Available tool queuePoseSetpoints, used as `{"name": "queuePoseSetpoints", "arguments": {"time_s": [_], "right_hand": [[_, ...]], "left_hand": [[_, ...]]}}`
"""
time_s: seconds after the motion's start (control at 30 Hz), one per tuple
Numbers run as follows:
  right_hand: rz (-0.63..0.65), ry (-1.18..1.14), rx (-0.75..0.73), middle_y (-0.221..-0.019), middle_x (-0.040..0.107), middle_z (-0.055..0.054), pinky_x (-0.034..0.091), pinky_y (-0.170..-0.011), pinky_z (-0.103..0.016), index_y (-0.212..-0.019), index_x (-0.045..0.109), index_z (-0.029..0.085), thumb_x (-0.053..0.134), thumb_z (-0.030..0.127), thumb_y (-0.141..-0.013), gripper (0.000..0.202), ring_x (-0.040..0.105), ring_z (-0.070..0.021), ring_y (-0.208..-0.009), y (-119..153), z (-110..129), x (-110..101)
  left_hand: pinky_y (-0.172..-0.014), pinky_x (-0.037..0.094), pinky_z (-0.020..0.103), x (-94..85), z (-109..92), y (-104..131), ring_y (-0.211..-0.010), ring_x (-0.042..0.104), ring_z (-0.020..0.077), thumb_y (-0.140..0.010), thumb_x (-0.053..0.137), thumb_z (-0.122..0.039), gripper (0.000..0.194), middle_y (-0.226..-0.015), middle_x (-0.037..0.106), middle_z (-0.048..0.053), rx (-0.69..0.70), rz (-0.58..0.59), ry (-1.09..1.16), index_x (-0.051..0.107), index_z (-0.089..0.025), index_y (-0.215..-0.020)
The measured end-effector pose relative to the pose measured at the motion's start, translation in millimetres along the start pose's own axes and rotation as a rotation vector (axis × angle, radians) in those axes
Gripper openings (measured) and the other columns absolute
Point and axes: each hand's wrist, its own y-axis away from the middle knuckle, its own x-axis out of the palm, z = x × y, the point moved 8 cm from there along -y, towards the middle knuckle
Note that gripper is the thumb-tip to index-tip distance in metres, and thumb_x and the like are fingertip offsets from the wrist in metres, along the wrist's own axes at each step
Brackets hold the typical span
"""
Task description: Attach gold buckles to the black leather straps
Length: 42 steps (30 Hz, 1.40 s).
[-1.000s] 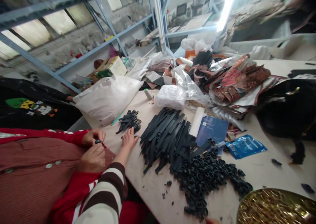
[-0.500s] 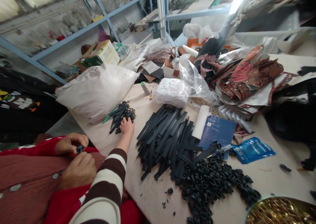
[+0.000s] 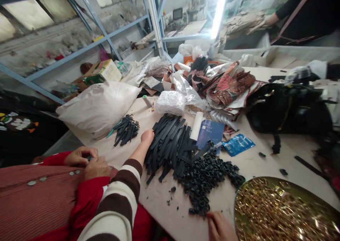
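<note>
Along the near edge of the counter (image 3: pixel 164 205), the person's left hand (image 3: pixel 147 136), on a brown-and-white striped sleeve, reaches forward and rests against the left side of the pile of black straps (image 3: pixel 170 145); its fingers are curled under at the pile's edge, and whether this grip has closed on a strap cannot be told. The right hand (image 3: pixel 219 227) lies low at the bottom edge, just beside the heap of small black loops (image 3: pixel 207 173) and next to the round tin of gold-coloured fittings (image 3: pixel 278 212); its fingers are cut off by the frame, so its grip cannot be told either. The straps lie fanned between a smaller bundle of finished black pieces (image 3: pixel 124 129) on the left and a blue booklet (image 3: pixel 211 131) on the right, with the loops touching their near end. At far left, a co-worker's two hands (image 3: pixel 87 161), in red sleeves, are pressed together over a small dark piece. A white sack (image 3: pixel 98 106) sits behind the small bundle.
</note>
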Motion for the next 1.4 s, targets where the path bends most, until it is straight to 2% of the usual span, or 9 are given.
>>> {"name": "queuePoseSetpoints", "arguments": {"time_s": [0.23,0.33,0.47,0.6,0.7,1.0,1.13,1.23,1.4], "right_hand": [[-0.048,-0.288,0.038,-0.089,0.062,-0.008,0.045,-0.076,-0.036,-0.092,0.058,0.019,0.042,0.032,-0.082,0.024,0.057,-0.0216,-0.086,13,27,-35],[-0.109,-0.541,0.133,-0.091,0.060,-0.008,0.046,-0.070,-0.035,-0.103,0.052,0.018,0.045,0.043,-0.080,0.034,0.057,-0.0197,-0.078,24,39,-69],[-0.184,-1.037,0.155,-0.085,0.059,-0.004,0.045,-0.055,-0.026,-0.123,0.032,0.023,0.037,0.053,-0.082,0.052,0.056,-0.0133,-0.063,56,53,-116],[-0.442,-1.022,0.188,-0.062,0.049,0.004,0.037,-0.044,-0.018,-0.092,0.051,0.020,0.052,0.046,-0.077,0.030,0.044,-0.0067,-0.049,106,35,-158],[-0.521,-0.920,0.250,-0.059,0.046,0.006,0.032,-0.039,-0.018,-0.083,0.051,0.020,0.055,0.044,-0.075,0.026,0.040,-0.0060,-0.045,140,16,-169],[-0.502,-0.702,0.284,-0.057,0.044,0.005,0.032,-0.040,-0.020,-0.084,0.053,0.019,0.055,0.046,-0.074,0.028,0.040,-0.0082,-0.046,175,-9,-169],[-0.375,-0.730,0.344,-0.052,0.044,0.005,0.031,-0.041,-0.021,-0.079,0.052,0.018,0.057,0.046,-0.073,0.029,0.039,-0.0083,-0.045,180,-10,-140],[-0.102,-0.794,0.373,-0.051,0.048,0.005,0.032,-0.042,-0.021,-0.074,0.050,0.019,0.058,0.047,-0.071,0.030,0.040,-0.0083,-0.044,180,4,-98],[0.162,-0.728,0.278,-0.061,0.054,0.002,0.039,-0.050,-0.022,-0.072,0.053,0.018,0.058,0.049,-0.070,0.032,0.048,-0.0103,-0.055,160,33,-61]], "left_hand": [[-0.085,0.038,0.032,-99.3,-89,95,-0.100,0.051,0.0219,-0.086,0.030,-0.025,0.030,-0.103,0.055,0.012,0.118,-0.313,0.092,0.052,-0.014,-0.102],[-0.077,0.043,0.027,-119.2,-136,179,-0.082,0.057,0.0158,-0.082,0.039,-0.028,0.018,-0.082,0.056,0.004,0.255,-0.457,0.626,0.050,-0.016,-0.091],[-0.054,0.046,0.021,-49.7,-170,296,-0.053,0.056,0.0086,-0.075,0.049,-0.029,0.014,-0.067,0.052,-0.003,0.104,0.042,1.331,0.046,-0.016,-0.082],[-0.059,0.049,0.021,24.6,-173,395,-0.060,0.060,0.0088,-0.070,0.056,-0.026,0.019,-0.073,0.058,-0.001,-0.192,0.449,1.596,0.047,-0.016,-0.083],[-0.063,0.049,0.020,52.4,-174,438,-0.066,0.062,0.0101,-0.069,0.059,-0.025,0.019,-0.074,0.061,0.001,-0.293,0.618,1.645,0.049,-0.015,-0.082],[-0.067,0.049,0.021,68.5,-170,484,-0.072,0.061,0.0096,-0.070,0.060,-0.021,0.016,-0.081,0.062,0.003,-0.384,0.731,1.690,0.054,-0.014,-0.084],[-0.071,0.047,0.022,72.4,-164,480,-0.077,0.059,0.0099,-0.068,0.061,-0.023,0.020,-0.087,0.060,0.001,-0.374,0.685,1.729,0.052,-0.017,-0.085],[-0.075,0.047,0.026,78.5,-162,469,-0.081,0.059,0.0119,-0.073,0.055,-0.025,0.019,-0.094,0.060,0.004,-0.361,0.652,1.751,0.047,-0.017,-0.088],[-0.070,0.045,0.029,60.2,-158,439,-0.064,0.055,0.0126,-0.081,0.042,-0.029,0.019,-0.072,0.055,0.001,0.069,0.443,1.244,0.047,-0.018,-0.096]]}}
